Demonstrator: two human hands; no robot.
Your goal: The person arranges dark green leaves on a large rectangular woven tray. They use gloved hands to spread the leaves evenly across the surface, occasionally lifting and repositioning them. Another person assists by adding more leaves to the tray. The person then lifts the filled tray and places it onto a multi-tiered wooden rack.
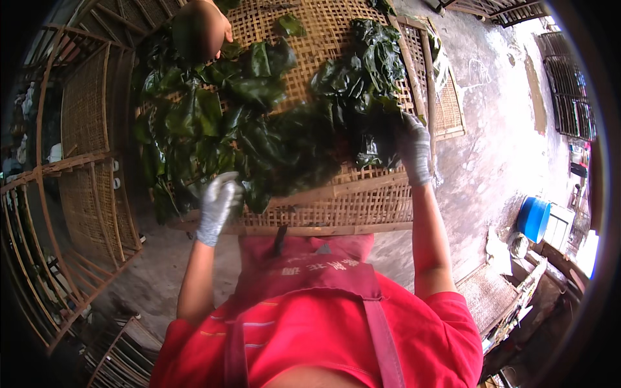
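Observation:
Broad, glossy dark green leaves [257, 136] lie overlapping over much of a woven bamboo drying rack [310, 43] before me. Both my hands wear grey-white gloves. At the rack's near left, my left hand [219, 208] is blurred, its fingers apart beside the leaf edges with nothing visible in them. My right hand [416, 150] is at the rack's right edge, its fingers closed around the margin of a dark, blurred bunch of leaves [376, 128]. The palm side of that hand is hidden. A thicker heap of leaves [381, 53] sits farther up the right side.
Another person's hand [227, 29] reaches over the far left of the rack. More bamboo racks [85, 102] stand at the left. A small woven panel [447, 109] lies past the right edge. A blue barrel [533, 219] stands on the concrete floor [480, 160] to the right.

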